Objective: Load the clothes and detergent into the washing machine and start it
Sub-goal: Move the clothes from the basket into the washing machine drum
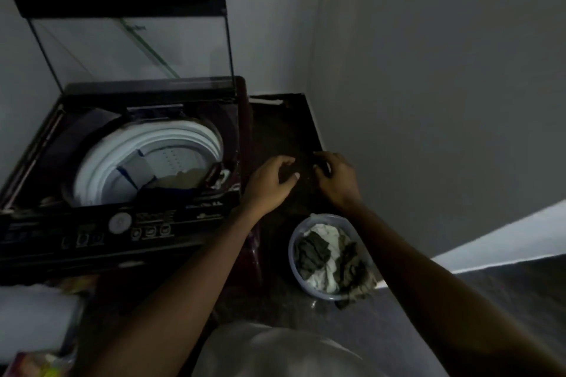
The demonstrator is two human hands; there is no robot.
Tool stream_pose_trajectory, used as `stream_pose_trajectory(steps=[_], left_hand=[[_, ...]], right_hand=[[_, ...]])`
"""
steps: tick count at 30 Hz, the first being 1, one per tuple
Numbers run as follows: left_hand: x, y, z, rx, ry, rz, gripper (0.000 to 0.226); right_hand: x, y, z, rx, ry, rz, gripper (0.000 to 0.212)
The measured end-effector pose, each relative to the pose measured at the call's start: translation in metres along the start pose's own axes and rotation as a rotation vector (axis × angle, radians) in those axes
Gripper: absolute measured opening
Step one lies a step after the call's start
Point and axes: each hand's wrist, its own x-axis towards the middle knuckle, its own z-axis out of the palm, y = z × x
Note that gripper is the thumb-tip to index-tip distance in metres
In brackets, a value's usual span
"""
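The top-load washing machine (122,217) stands at the left with its glass lid (131,49) raised. Inside its white drum (147,156) lie a few garments (180,180), beige and dark. A round pale basket (294,257) on the floor at the right holds crumpled white and olive clothes (324,257). My left hand (269,184) and my right hand (337,180) hover close together, above the basket and right of the machine, with their fingers curled. The space between them is too dark to show whether they hold anything. No detergent can be made out.
The grey wall (428,101) closes in on the right, and a dark speckled floor (275,131) fills the corner beside the machine. The control panel (119,223) with a round knob faces me. Pale and coloured objects (36,315) sit at the lower left.
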Motion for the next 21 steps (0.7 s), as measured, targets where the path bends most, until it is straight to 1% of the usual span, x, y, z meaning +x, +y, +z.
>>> stream_pose_trajectory(steps=[4,9,13,18,21], left_hand=[[-0.015,0.017,0.027,0.027,-0.032,-0.021,0.039],[-0.019,0.022,0.054,0.069,-0.068,-0.019,0.04],[-0.017,0.01,0.075,0.076,-0.129,-0.034,0.041],[-0.016,-0.01,0.092,0.107,-0.215,-0.058,0.04],[-0.014,-0.018,0.1,0.126,-0.26,-0.075,0.04]], right_hand=[[-0.021,0.024,-0.021,0.037,-0.006,0.034,0.035],[-0.039,0.044,-0.027,0.069,0.003,0.067,0.034],[-0.047,0.066,-0.02,0.037,0.026,0.109,0.03],[-0.054,0.088,-0.013,0.003,0.014,0.173,0.03],[-0.055,0.1,-0.011,0.001,0.0,0.178,0.029]])
